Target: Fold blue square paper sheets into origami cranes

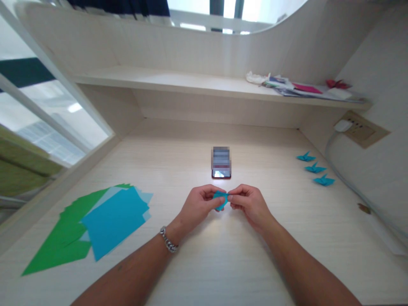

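A small folded piece of blue paper (219, 201) is held between both hands, above the middle of the desk. My left hand (204, 202) grips its left side, with the thumb lying across the front. At the right edge of the paper, my right hand (248, 203) pinches a corner between thumb and fingertips. Part of the paper is covered by the fingers. Just beyond the hands lies a phone (221, 163) with a lit screen.
Blue sheets (116, 223) overlap green sheets (54, 250) on the left. Three folded blue paper birds (315, 168) stand in a row at the right, near a cable (339, 180) running from a wall socket (366, 129). A shelf (191, 83) with papers (296, 87) spans the back.
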`<state>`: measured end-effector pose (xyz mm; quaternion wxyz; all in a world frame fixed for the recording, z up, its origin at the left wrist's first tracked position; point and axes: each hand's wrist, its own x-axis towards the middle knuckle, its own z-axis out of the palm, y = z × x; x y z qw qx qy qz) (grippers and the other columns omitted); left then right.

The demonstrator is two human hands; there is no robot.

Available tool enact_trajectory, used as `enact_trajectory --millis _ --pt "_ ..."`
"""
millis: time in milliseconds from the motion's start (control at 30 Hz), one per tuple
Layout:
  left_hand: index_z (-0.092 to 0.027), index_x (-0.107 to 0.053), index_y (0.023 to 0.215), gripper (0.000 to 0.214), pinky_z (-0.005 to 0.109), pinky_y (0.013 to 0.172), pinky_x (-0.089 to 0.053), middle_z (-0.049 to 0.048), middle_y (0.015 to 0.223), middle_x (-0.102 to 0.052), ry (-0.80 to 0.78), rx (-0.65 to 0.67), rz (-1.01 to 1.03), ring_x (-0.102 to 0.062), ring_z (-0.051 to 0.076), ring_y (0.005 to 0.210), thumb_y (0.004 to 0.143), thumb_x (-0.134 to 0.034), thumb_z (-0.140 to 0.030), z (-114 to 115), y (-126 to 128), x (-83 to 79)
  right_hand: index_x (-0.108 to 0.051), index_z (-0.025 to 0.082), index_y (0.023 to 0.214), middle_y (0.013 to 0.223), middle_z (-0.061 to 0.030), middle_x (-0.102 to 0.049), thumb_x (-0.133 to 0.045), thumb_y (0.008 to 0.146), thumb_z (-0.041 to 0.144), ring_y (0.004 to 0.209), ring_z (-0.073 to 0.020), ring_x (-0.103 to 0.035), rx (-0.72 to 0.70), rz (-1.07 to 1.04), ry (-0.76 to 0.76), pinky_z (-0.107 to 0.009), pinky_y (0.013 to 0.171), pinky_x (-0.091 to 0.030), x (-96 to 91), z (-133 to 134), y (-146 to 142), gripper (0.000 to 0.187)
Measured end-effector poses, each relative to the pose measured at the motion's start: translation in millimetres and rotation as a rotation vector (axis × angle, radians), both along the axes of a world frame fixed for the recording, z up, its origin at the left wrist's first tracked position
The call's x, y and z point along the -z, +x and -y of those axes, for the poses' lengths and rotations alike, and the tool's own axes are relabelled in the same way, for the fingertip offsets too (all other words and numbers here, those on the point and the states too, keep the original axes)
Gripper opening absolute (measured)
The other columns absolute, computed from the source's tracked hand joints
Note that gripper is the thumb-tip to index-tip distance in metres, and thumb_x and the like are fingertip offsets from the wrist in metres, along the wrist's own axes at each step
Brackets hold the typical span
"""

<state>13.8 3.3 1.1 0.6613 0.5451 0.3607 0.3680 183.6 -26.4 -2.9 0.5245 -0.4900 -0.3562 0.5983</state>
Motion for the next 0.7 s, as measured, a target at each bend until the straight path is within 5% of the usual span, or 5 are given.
enact_trajectory --millis 700 --pt "-0.014 -0.071 0.076 0.008 0.023 0.052 -0.048 0.0023 0.061 -0.066 0.07 -0.092 -0.018 -0.058 0.011 0.054 0.073 -0.068 -0.02 3.9 4.3 -5.2 -0.073 0.015 0.073 0.062 -0.0031 -0.068 -0.078 0.054 0.019 0.054 -0.0128 -0.06 -0.002 -0.118 -0.08 -0.026 0.056 -0.05 -1.3 -1.6 0.3 0.02"
